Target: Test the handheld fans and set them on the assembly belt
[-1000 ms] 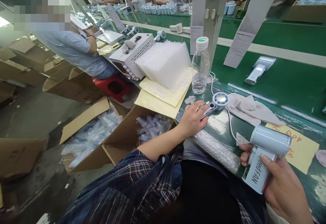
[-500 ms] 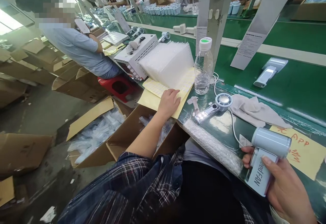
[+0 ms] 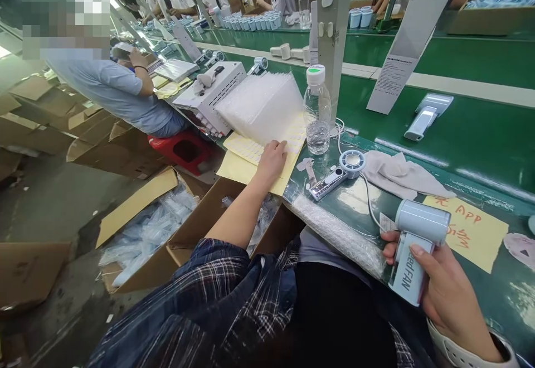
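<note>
In my right hand (image 3: pixel 445 284) is a light blue handheld fan (image 3: pixel 422 223), its round head on top and dark "eedFAN" lettering on the handle. My fingers wrap the handle from both sides. A small white tag (image 3: pixel 388 223) shows beside the fingertips. My left hand (image 3: pixel 272 163) lies on yellow sticker sheets (image 3: pixel 238 170) at the bench edge, its fingers slightly bent and touching the top sheet; the thumb is hard to see. Between my hands, a second fan (image 3: pixel 351 161) lies on the bench with a white cable at its head.
Behind the sheets stand a stack of white bubble bags (image 3: pixel 261 106), a white metal box (image 3: pixel 213 92) and a water bottle (image 3: pixel 317 111). A grey cloth (image 3: pixel 405 173) and a handwritten yellow note (image 3: pixel 472 234) lie rightward. Cartons of plastic bags (image 3: pixel 154 228) stand below. A co-worker (image 3: pixel 104 89) sits left.
The whole view has shifted, so the bench things sit further left. My left fingers have drawn slightly closer together on the sheets. My right hand keeps hold of the fan.
</note>
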Tool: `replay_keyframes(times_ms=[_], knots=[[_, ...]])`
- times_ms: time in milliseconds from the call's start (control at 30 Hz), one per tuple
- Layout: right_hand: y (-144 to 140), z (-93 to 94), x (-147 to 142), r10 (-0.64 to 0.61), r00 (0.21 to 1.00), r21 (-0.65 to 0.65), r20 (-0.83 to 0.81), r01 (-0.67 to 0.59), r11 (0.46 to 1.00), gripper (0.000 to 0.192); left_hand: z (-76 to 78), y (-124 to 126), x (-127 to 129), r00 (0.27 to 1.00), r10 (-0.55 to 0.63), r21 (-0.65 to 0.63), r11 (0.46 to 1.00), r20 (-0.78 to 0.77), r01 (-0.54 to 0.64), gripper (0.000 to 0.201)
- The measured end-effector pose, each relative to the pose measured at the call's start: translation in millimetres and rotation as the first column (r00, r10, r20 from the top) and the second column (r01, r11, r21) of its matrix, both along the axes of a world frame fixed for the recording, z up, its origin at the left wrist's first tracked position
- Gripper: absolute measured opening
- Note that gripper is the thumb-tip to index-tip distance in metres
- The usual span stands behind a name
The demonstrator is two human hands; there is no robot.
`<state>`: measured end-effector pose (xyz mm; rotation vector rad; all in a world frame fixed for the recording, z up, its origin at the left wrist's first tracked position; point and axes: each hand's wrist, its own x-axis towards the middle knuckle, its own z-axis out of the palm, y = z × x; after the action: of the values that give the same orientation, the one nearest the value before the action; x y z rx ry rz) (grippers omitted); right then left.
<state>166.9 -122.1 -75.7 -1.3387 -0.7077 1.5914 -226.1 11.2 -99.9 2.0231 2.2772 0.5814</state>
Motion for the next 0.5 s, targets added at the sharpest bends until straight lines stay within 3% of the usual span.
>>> replay_keyframes(times_ms=[167, 333, 367, 433, 500], knots=[[1, -1.1, 1, 0.011, 1.0, -0.003, -0.016, -0.011, 1.0, 0.053, 2.1, 1, 0, 0.999, 0.036, 0.021, 0.999, 0.037, -0.036, 0.017], [1, -2.3, 0, 0.014, 1.0, 0.037, -0.019, -0.014, 0.999, 0.051, 28.0, -8, 16, 0.994, 0.035, 0.077, 0.996, 0.099, -0.043, 0.016], [1, -2.2, -1, 0.019, 1.0, 0.046, -0.021, -0.018, 0.999, 0.05, 35.6, -12, 24, 0.993, -0.004, 0.08, 0.997, 0.117, -0.005, 0.015], [1, -1.9, -1, 0.028, 0.999, 0.056, -0.025, -0.026, 0.998, 0.049, 50.7, -20, 44, 0.968, -0.191, 0.068, 0.981, 0.165, 0.182, 0.011], [1, -1.9, 0, 0.03, 0.999, 0.06, -0.028, -0.029, 0.998, 0.05, 62.7, -26, 66, 0.877, -0.436, 0.041, 0.898, 0.201, 0.437, 0.012]])
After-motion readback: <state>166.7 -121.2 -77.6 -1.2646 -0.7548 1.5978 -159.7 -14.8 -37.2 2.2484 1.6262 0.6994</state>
